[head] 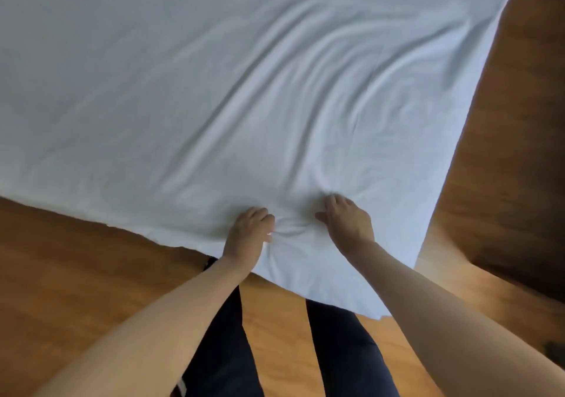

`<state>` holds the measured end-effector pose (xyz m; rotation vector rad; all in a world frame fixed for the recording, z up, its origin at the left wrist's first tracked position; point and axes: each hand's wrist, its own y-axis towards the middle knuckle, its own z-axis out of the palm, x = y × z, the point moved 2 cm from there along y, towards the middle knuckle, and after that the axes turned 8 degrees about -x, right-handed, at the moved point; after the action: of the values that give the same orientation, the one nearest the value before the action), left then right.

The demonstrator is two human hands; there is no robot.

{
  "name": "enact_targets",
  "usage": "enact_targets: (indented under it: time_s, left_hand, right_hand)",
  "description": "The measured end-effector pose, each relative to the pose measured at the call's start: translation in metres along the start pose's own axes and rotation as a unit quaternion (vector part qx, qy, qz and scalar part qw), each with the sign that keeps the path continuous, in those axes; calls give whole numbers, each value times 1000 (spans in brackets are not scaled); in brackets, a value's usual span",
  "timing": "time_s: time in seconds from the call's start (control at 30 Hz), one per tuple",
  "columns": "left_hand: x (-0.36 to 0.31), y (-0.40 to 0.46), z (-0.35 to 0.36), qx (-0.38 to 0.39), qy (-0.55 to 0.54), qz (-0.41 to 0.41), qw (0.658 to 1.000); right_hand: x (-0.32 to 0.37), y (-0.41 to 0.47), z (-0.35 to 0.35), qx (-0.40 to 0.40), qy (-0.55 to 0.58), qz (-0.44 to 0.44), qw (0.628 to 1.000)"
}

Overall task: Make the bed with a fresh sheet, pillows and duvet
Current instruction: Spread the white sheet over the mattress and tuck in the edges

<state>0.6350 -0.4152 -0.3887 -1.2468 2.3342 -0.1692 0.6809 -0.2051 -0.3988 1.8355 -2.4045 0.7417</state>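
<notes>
Warm brown wood-plank floor [76, 274] surrounds a bed covered by the plain white cotton sheet [214, 91], which spreads over the whole top and hangs off the near edge; its loose corner droops toward the floor between the person's dark trouser legs [223, 350].

Left hand [249, 231]: fingers curled, grip clamped on a bunch of sheet at the near edge; small creases radiate from it. Right hand [347, 220]: just beside it, fingers bent onto the fabric, looks clamped too, though the fingertips are hidden.

Long diagonal wrinkles run from the hands toward the far right.

Step, as I read it: tensioning the sheet. To do it well:
- spread hands apart along the edge, not bunched
- pull toward the body, low and even
- check overhang on the right side
- then tuck under

No pillows or duvet in view.
</notes>
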Motion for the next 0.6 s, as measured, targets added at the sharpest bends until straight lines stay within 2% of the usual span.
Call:
enact_targets:
  time_s: [0.1, 0.27, 0.4, 0.5, 0.53, 0.57, 0.6]
  left_hand:
    - [-2, -9, -3, -48, -21, -49, 997]
    - [-27, -38, 3, -89, 6, -47, 995]
    - [-31, -48, 18, -99, 51, -42, 993]
    - [-44, -51, 31, -80, 70, -31, 994]
    - [-53, -57, 34, -68, 50, -72, 994]
    - [-61, -66, 41, -68, -5, -152, 986]
    - [-71, -75, 46, -67, -93, -265, 957]
  right_hand:
    - [-9, -6, -1, -63, -10, -97, 993]
    - [-25, -15, -10, -71, -2, -183, 981]
    - [-29, -19, -9, -68, -4, -194, 979]
    - [-30, -19, -10, -61, 0, -154, 986]
    - [-33, -22, -12, -61, 0, -130, 990]
    - [-37, -26, -15, -47, -8, -96, 994]
    - [-43, -33, -18, -10, -33, -58, 998]
